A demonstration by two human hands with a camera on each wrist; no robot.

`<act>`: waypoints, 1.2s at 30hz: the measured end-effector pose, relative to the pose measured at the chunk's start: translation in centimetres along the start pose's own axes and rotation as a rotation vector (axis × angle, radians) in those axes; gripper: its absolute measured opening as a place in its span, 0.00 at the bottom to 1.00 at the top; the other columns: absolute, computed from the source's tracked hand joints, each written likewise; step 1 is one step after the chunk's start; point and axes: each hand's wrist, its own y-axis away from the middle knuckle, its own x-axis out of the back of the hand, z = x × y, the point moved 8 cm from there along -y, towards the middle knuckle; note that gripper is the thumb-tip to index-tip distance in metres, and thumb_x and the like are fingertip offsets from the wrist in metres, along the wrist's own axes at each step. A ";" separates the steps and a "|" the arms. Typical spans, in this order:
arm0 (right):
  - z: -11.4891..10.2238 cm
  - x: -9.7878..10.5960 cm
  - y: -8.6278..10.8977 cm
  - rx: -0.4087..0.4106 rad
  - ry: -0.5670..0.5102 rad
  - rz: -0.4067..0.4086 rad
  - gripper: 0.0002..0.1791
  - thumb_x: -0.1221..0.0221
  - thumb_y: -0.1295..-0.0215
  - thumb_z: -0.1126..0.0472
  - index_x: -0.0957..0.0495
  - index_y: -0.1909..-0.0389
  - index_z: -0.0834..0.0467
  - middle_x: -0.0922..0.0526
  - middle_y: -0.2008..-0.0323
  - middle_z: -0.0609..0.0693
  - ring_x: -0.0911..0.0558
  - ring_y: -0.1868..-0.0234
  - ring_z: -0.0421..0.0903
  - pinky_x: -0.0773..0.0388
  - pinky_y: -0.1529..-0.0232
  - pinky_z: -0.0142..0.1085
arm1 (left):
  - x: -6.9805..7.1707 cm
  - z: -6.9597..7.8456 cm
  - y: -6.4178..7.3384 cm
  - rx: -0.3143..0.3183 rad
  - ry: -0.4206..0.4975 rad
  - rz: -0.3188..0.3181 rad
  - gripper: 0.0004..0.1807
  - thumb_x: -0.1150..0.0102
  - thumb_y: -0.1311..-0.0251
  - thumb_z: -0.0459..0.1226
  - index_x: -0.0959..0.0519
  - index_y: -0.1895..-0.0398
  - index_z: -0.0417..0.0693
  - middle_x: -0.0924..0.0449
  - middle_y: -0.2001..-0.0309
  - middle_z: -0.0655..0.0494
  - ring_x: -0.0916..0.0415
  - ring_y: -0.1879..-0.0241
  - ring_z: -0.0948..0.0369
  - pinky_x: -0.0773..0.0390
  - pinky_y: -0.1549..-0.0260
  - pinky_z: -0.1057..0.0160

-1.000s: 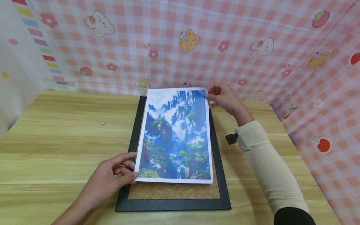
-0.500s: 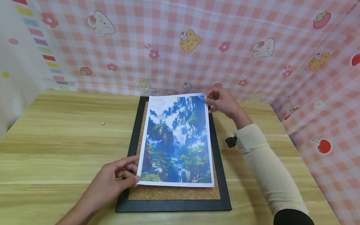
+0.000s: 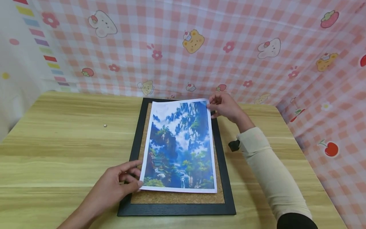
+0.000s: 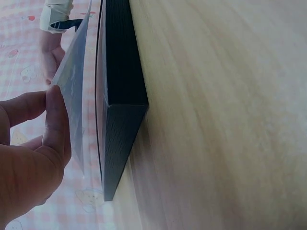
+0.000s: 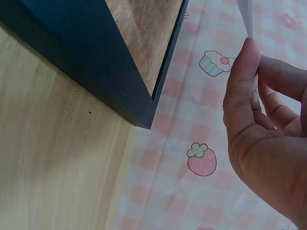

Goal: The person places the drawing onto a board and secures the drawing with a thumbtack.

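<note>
Left hand (image 3: 114, 181) and right hand (image 3: 226, 107) are pinching a landscape print (image 3: 180, 146); the left wrist view is revealing a gap above the framed corkboard (image 3: 177, 197).

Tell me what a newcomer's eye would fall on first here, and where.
Probably the blue mountain landscape print, held above the black-framed cork board, the left hand pinching it near its near left corner, the right hand near its far right corner. Next, perhaps, the pink checked cloth rising behind the wood-grained table.

It looks homelike, with a wood-grain table (image 3: 63, 152) set against pink gingham cloth (image 3: 128, 41) bearing cartoon bears (image 3: 193, 42).
</note>
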 end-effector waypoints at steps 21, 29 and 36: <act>1.7 -1.2 -0.7 -0.032 0.016 -0.012 0.09 0.43 0.25 0.67 0.27 0.52 0.69 0.26 0.61 0.60 0.22 0.62 0.54 0.14 0.64 0.41 | -0.2 -0.2 -0.5 0.027 -0.054 0.018 0.32 0.32 0.42 0.25 0.27 0.33 0.34 0.19 0.58 0.49 0.19 0.65 0.57 0.17 0.68 0.62; 2.1 -1.6 -0.6 -0.034 0.017 -0.016 0.07 0.44 0.25 0.68 0.27 0.53 0.69 0.26 0.62 0.60 0.22 0.59 0.61 0.14 0.64 0.44 | -0.4 -0.5 -0.8 0.042 -0.070 0.013 0.33 0.31 0.43 0.24 0.27 0.33 0.34 0.19 0.58 0.49 0.18 0.66 0.58 0.17 0.69 0.62; 2.6 -2.0 -0.6 -0.055 0.035 -0.013 0.06 0.44 0.25 0.68 0.27 0.53 0.67 0.25 0.62 0.58 0.22 0.63 0.54 0.14 0.65 0.45 | -0.5 -1.2 -1.2 0.081 -0.153 0.027 0.33 0.30 0.45 0.25 0.26 0.34 0.33 0.19 0.59 0.52 0.19 0.67 0.59 0.18 0.69 0.62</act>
